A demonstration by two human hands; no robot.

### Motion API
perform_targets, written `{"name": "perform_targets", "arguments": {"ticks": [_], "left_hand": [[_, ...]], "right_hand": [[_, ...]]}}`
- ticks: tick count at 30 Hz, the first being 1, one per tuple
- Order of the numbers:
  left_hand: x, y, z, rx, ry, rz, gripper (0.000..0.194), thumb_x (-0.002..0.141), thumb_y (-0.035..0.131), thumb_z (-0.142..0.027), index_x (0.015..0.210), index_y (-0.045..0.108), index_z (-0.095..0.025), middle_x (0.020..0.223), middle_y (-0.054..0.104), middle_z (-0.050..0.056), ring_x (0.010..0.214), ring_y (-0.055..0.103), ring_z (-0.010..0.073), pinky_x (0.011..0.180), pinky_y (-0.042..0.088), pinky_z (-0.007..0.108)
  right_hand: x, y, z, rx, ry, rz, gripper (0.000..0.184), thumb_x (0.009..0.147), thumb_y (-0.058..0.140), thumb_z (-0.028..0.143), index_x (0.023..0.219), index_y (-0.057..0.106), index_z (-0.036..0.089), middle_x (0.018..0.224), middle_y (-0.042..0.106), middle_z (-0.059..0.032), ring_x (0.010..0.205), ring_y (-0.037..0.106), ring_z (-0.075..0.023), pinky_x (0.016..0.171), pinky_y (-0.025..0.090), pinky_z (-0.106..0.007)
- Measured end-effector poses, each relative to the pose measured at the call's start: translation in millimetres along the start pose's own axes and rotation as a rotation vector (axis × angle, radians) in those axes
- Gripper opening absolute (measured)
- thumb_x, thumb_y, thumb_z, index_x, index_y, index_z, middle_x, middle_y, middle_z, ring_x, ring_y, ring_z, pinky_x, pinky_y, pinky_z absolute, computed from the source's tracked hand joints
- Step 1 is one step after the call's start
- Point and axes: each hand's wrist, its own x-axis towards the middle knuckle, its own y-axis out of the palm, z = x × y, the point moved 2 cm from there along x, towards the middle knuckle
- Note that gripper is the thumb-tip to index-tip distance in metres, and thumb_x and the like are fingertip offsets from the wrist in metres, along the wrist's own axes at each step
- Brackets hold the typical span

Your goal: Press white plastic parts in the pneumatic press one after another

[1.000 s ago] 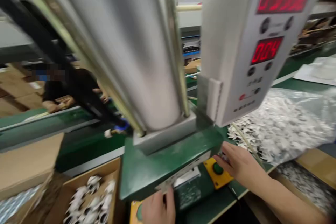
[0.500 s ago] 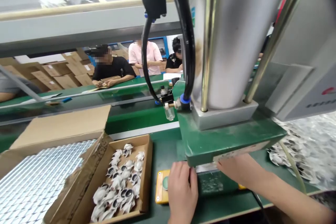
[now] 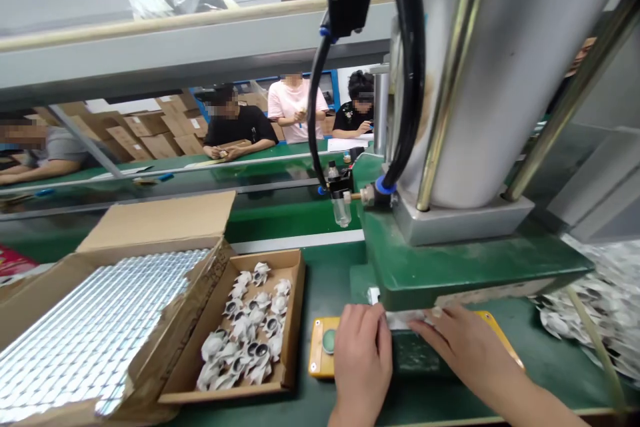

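Note:
Below the green head (image 3: 480, 267) of a pneumatic press, my left hand (image 3: 363, 353) has its fingers bent and pressed together beside a green button (image 3: 329, 341) on a yellow control box (image 3: 320, 367). A small whitish piece (image 3: 373, 295) shows just past its fingertips; whether the hand holds it is hard to see. My right hand (image 3: 470, 353) reaches in from the right, thumb and fingers closed near a pale metal strip (image 3: 405, 319) under the press head. What lies between those fingers is hidden. Several pale, finned impellers (image 3: 245, 327) fill a shallow cardboard tray on the left.
A large open carton (image 3: 150, 353) holds rows of metal shafts (image 3: 110, 320). More finned parts (image 3: 565, 320) lie piled with plastic bags at the right. Air hoses (image 3: 410, 80) hang beside the press cylinder (image 3: 465, 113). Several people sit or stand across the conveyor line.
The view has turned left, so everything sits further right. My right hand has drawn back from under the press head, and more of it shows. The left hand stays near the button.

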Motion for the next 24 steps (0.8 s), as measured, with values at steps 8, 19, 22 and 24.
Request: {"name": "perform_targets", "arguments": {"ticks": [8, 19, 22, 24], "left_hand": [[-24.7, -41.4, -13.8, -0.221, -0.084, -0.173, 0.024, 0.085, 0.043, -0.007, 0.096, 0.056, -0.023, 0.08, 0.062, 0.0, 0.074, 0.056, 0.0135, 0.067, 0.044, 0.027], [-64.6, -181.2, 43.6, 0.018, -0.489, -0.473, 0.012, 0.085, 0.053, -0.026, 0.09, 0.063, -0.028, 0.087, 0.063, -0.001, 0.083, 0.058, 0.0164, 0.076, 0.042, 0.026], [-64.3, -225.0, 59.5, 0.203, -0.531, -0.385, 0.015, 0.086, 0.05, -0.032, 0.096, 0.06, -0.028, 0.096, 0.063, 0.0, 0.091, 0.058, 0.0178, 0.081, 0.044, 0.028], [-59.9, -257.5, 77.0, 0.361, -0.576, -0.301, 0.021, 0.089, 0.045, -0.037, 0.102, 0.058, -0.027, 0.102, 0.063, 0.001, 0.096, 0.058, 0.0176, 0.084, 0.045, 0.028]], "right_hand": [[11.2, -8.8, 34.9, 0.601, 0.033, 0.207, 0.019, 0.09, 0.049, 0.039, 0.105, 0.059, 0.03, 0.098, 0.066, 0.0015, 0.086, 0.064, -0.0133, 0.072, 0.05, -0.016], [140.1, 39.7, 162.9, 1.112, -0.07, 0.424, 0.022, 0.092, 0.042, 0.033, 0.102, 0.061, 0.026, 0.108, 0.06, -0.0025, 0.101, 0.056, -0.0181, 0.084, 0.044, -0.027], [131.8, 52.5, 166.6, 1.057, -0.095, 0.447, 0.025, 0.092, 0.042, 0.037, 0.108, 0.059, 0.03, 0.117, 0.058, -0.0016, 0.109, 0.053, -0.0193, 0.088, 0.045, -0.027], [108.7, 58.1, 163.2, 1.014, -0.112, 0.473, 0.026, 0.091, 0.043, 0.041, 0.111, 0.058, 0.033, 0.117, 0.059, 0.0003, 0.107, 0.056, -0.0188, 0.084, 0.048, -0.023]]}}
